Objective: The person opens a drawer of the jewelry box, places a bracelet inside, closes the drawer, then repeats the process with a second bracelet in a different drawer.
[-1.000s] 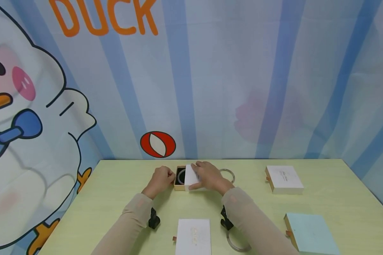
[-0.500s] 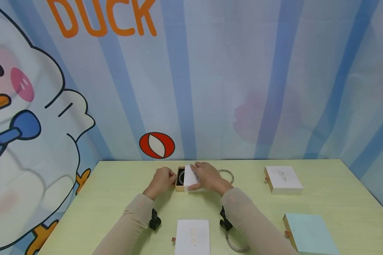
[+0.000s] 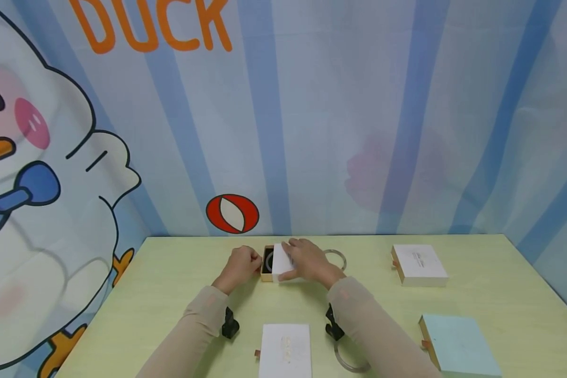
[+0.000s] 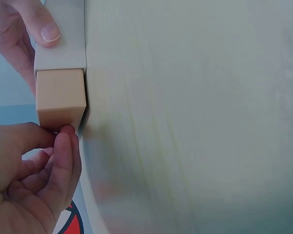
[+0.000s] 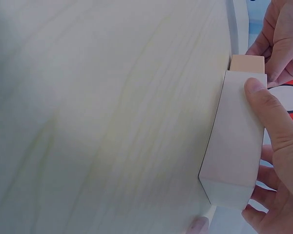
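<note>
A small white slide-out gift box lies at the table's far middle, its tan drawer [image 4: 61, 90] sticking out to the left. Inside the drawer's black lining, part of a ring-shaped bangle [image 3: 268, 261] shows. My left hand [image 3: 241, 264] has thumb and fingertips pinched together at the drawer's outer end; any pull tab there is hidden by them. Across the white sleeve [image 5: 234, 131] my right hand [image 3: 309, 261] holds on, its thumb along the near side and its fingers over the top and far side.
Bangles lie behind my right hand [image 3: 345, 261] and beside my right forearm [image 3: 349, 367]. A white box [image 3: 285, 349] with a brown tab sits in front, another white box [image 3: 419, 262] at the back right, and a pale blue box [image 3: 460, 344] at the near right.
The drawer has slid slightly rightward into the white sleeve, and my left hand has moved with it. Less of the bangle shows. My right hand stays nearly still.
</note>
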A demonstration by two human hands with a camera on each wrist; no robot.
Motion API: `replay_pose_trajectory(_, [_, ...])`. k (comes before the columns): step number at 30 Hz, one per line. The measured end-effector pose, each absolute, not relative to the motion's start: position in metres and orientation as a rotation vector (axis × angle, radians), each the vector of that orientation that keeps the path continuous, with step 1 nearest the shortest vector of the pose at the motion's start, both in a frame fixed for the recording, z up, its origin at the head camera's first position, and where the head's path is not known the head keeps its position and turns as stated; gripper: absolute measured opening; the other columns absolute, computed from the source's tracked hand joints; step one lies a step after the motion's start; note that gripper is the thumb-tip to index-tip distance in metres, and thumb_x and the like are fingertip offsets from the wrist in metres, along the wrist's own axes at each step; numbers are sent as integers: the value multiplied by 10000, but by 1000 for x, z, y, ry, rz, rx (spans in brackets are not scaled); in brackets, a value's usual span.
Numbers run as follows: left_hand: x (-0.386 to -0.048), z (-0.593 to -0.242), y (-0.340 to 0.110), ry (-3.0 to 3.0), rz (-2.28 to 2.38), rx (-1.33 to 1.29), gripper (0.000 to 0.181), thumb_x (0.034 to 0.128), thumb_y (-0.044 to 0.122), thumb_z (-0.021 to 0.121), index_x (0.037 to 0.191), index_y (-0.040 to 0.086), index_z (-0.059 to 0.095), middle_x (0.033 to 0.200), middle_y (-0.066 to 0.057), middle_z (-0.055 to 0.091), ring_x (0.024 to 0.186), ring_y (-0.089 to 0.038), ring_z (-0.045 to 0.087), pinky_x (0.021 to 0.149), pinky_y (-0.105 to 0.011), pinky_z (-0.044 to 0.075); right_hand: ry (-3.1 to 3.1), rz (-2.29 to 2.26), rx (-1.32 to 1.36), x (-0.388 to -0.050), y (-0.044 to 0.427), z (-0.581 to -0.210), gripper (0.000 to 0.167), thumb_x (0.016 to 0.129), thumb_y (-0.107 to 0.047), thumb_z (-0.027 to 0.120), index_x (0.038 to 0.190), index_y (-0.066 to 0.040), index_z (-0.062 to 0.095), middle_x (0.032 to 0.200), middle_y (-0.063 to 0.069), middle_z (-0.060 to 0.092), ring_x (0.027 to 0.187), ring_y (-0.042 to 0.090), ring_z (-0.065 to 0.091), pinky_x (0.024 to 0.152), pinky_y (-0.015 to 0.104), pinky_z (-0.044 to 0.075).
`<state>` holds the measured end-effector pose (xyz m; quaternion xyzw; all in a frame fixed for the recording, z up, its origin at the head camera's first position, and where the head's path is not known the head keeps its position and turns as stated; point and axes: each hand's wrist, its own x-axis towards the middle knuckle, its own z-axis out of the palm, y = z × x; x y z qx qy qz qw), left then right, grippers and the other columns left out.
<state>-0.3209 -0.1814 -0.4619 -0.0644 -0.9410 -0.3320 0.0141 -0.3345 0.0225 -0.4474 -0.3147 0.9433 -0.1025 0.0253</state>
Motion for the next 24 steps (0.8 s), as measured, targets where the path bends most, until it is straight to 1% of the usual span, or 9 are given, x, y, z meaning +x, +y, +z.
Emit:
replay_pose_trajectory(5, [-321, -461, -180, -2932, -1042, -190, 270, 939, 7, 595, 686, 35, 683, 622, -13, 579, 522, -131, 433, 500, -239, 332, 2920, -329, -976, -334, 23, -447, 906, 826, -545, 749, 1505, -46, 415, 1504, 183, 428, 1354, 371, 425, 1089, 458, 358])
replay_pose_trajectory(8, [-321, -460, -179, -2928, -1047, -200, 256, 934, -1, 591, 703, 24, 697, 638, -24, 604, 533, -137, 450, 509, -244, 342, 2921, -326, -979, -335, 22, -447, 907, 825, -547, 749, 1504, -45, 416, 1500, 182, 432, 1347, 371, 431, 1085, 457, 363])
replay_pose_trajectory(17, [-322, -462, -179, -2914, -1069, -250, 292, 922, -14, 581, 644, 41, 652, 595, -12, 563, 518, -131, 416, 512, -246, 316, 2927, -306, -995, -335, 22, -447, 917, 821, -556, 743, 1502, -36, 416, 1491, 185, 441, 1344, 367, 434, 1087, 453, 361])
replay_pose_trajectory(24, [-323, -462, -177, -2924, -1074, -238, 239, 939, -4, 600, 729, 22, 712, 659, -23, 626, 556, -134, 474, 528, -245, 361, 2935, -295, -994, -334, 22, -447, 917, 819, -562, 741, 1502, -41, 418, 1487, 181, 447, 1337, 365, 443, 1081, 451, 369])
